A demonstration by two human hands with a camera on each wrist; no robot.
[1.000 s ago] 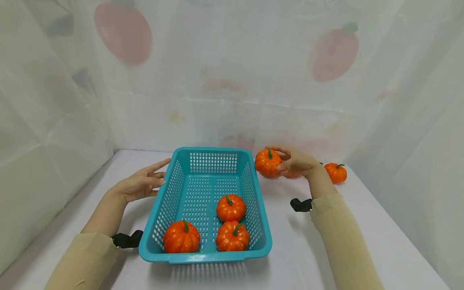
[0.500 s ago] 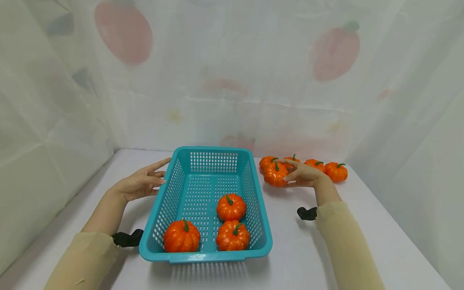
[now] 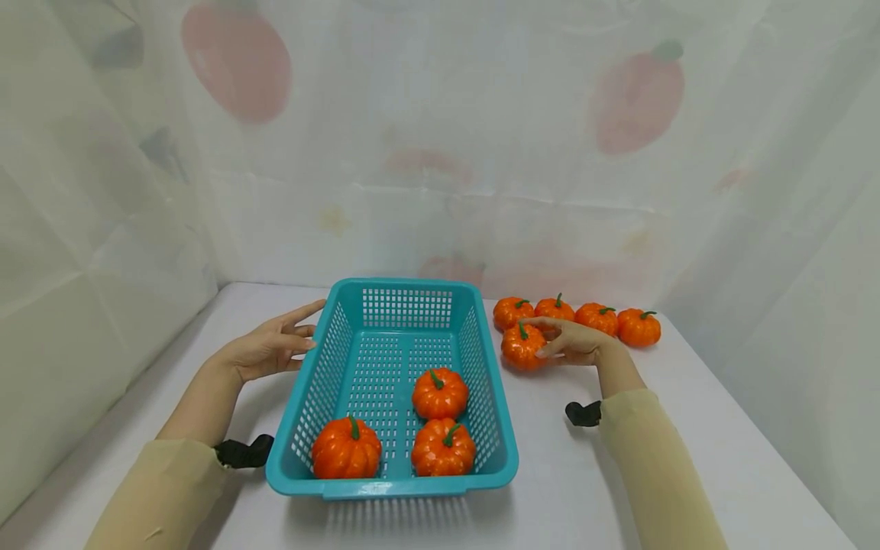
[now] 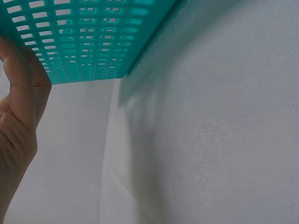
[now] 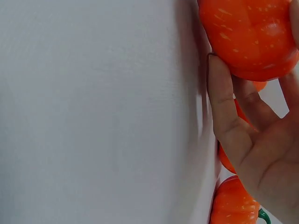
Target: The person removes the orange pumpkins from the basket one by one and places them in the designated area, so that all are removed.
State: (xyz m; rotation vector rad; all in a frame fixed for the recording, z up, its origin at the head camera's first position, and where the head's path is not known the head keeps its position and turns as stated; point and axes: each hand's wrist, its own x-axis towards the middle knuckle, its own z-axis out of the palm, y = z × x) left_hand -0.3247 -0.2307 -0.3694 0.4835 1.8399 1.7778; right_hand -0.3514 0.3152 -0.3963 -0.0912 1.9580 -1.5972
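My right hand [image 3: 574,341] holds a small orange toy pumpkin [image 3: 522,349] with a green stem, thumb and fingers round its side. In the right wrist view the held pumpkin [image 5: 250,37] is low at the white table, fingertips against its underside. To its left stands a teal plastic basket [image 3: 505,428] with slotted walls; three toy pumpkins [image 3: 440,393] sit inside, toward its near end. My left hand [image 3: 268,351] rests its fingers against the basket's outer left wall. The left wrist view shows these fingers [image 4: 21,84] beside the slotted wall [image 4: 79,42].
Behind the right hand a row of several more pumpkins [image 3: 638,328] lines the back of the white table [image 3: 564,489]. A pale printed curtain [image 3: 426,183] hangs behind the table and along both sides.
My right hand has brought its pumpkin toward me and down, from beside the basket's far right corner to in front of the back row. The left hand and basket stay in place.
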